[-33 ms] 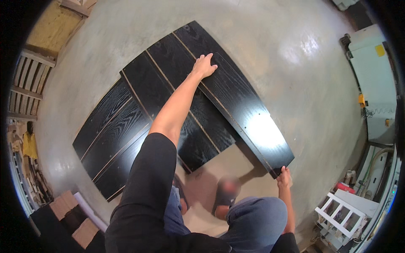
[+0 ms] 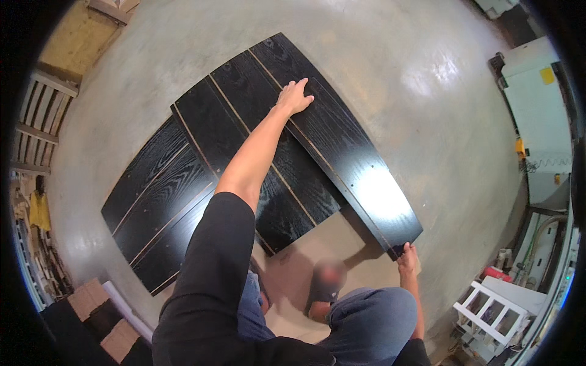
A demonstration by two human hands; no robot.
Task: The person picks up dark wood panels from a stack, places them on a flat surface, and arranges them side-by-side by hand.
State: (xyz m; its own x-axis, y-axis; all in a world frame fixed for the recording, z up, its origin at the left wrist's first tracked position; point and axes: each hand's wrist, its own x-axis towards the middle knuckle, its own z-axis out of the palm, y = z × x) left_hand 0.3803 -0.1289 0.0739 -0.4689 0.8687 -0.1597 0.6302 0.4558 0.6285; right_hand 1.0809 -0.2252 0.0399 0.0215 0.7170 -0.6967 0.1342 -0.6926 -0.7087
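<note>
A long black wood-grain board (image 2: pixel 348 146) with a pale groove lies slantwise over other black boards, its near end jutting past them above the floor. On the far end of this board rests my left hand (image 2: pixel 295 99), thumb on the top face and fingers at the end edge; the fingertips are partly hidden. My right hand (image 2: pixel 408 259) grips the near corner with the thumb on top and the other fingers underneath, out of sight. Below are a grooved black panel (image 2: pixel 210 122) and, farther left, another one (image 2: pixel 155 189) showing strong grain.
My feet (image 2: pixel 326 283) are close to the panels' near edge on the concrete floor (image 2: pixel 427 122). Wooden slats (image 2: pixel 46 116) stand at the left, with brown cardboard (image 2: pixel 119 338) lower down. At the right are a white machine (image 2: pixel 534 116) and a white slatted frame (image 2: pixel 491 311).
The whole view has shifted very slightly. Both hands keep their places on the board.
</note>
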